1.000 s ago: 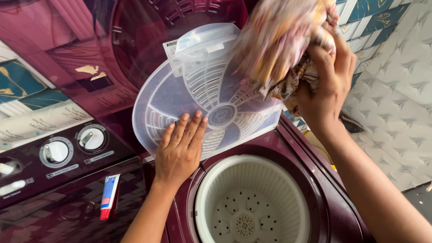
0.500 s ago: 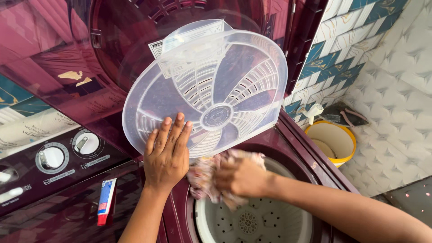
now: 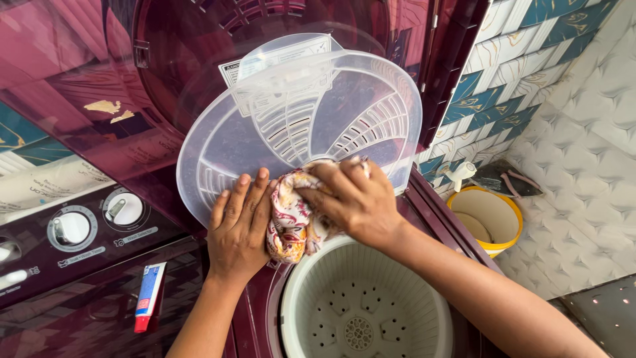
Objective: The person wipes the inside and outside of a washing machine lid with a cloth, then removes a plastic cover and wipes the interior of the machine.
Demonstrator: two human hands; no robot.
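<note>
Two hands are meeting at the spin tub's rim now. Half a second ago the right hand (image 3: pixel 354 202) was lower, over the open tub; now it is coming up, gripping the bunched floral cloth (image 3: pixel 291 219) and pressing it against the clear plastic inner lid (image 3: pixel 298 126). Left hand (image 3: pixel 237 229) is staying flat, fingers spread, bracing that lid's lower edge upright. White perforated spin tub (image 3: pixel 364 311) is sitting empty below, so the cloth looks like it's wiping, not loading. Yellow bucket (image 3: pixel 487 215) is waiting by the tiled wall.
</note>
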